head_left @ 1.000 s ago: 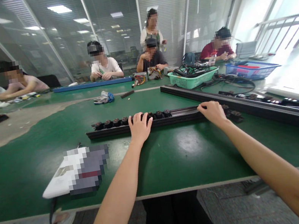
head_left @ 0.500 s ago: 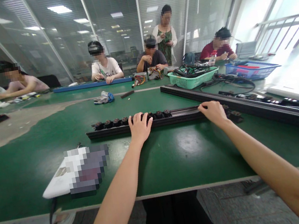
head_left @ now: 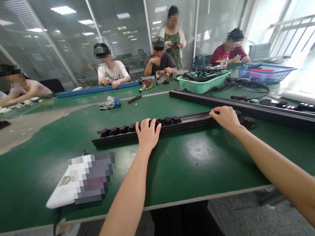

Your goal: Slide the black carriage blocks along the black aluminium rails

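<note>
Both hands, left [head_left: 148, 135] and right [head_left: 227, 118], grip a black rail [head_left: 194, 121] on a green bench [head_left: 21, 191].

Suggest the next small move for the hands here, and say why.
Probably slide the left hand rightward onto the bare stretch of the black rail. Its fingers lie over the row of dark round fittings, while the right hand rests on bare rail, so both hands would then bear on the plain rail.

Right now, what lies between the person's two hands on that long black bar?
In the head view, the black metal rail runs between the left hand and right hand, with round dark parts near the left hand, then bare rail.
</note>
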The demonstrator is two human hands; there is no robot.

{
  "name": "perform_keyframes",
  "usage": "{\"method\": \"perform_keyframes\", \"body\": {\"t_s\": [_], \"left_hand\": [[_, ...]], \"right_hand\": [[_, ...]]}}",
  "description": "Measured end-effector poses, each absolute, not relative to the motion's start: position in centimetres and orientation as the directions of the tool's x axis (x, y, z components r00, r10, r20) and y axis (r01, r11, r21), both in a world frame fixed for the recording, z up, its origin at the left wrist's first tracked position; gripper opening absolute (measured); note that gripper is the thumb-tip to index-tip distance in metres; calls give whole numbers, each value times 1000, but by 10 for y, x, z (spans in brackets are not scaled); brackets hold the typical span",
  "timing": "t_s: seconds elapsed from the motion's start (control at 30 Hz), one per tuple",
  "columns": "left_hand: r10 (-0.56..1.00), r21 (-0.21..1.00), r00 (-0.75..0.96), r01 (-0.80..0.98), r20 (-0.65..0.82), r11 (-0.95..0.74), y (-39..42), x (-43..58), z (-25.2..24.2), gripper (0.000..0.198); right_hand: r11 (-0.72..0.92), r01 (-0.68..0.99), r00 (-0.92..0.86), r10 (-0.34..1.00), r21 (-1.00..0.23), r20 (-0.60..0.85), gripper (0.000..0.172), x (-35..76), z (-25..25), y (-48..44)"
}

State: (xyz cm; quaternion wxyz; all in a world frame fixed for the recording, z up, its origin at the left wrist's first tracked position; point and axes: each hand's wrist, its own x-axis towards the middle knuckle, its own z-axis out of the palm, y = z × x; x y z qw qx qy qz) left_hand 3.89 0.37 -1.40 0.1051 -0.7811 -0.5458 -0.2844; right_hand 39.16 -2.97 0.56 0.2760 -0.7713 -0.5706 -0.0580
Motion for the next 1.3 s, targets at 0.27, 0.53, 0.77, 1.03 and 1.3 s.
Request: {"method": "perform_keyframes", "body": {"t_s": [0.27, 0.53, 0.77, 1.03, 1.3], "left_hand": [[790, 137, 241, 916, 564, -377, 5, 39, -15, 47], [796, 154, 241, 911, 555, -383, 4, 39, -14, 47], [790, 135, 244, 916, 562, -379, 4, 38, -14, 47], [790, 140, 245, 913, 561, -383, 4, 38, -14, 48], [798, 135, 244, 918, 551, -374, 3, 39, -13, 47]], "right_hand": [[-205, 906, 354, 848, -372, 395, 41, 392, 6, -31], [-218, 901, 367, 844, -376, 391, 41, 393, 8, -32], [-240, 886, 392, 843, -396, 368, 41, 392, 11, -35], [-253, 877, 412, 834, -408, 367, 41, 394, 11, -35], [-289, 872, 435, 827, -394, 357, 44, 397, 10, -33]]}}
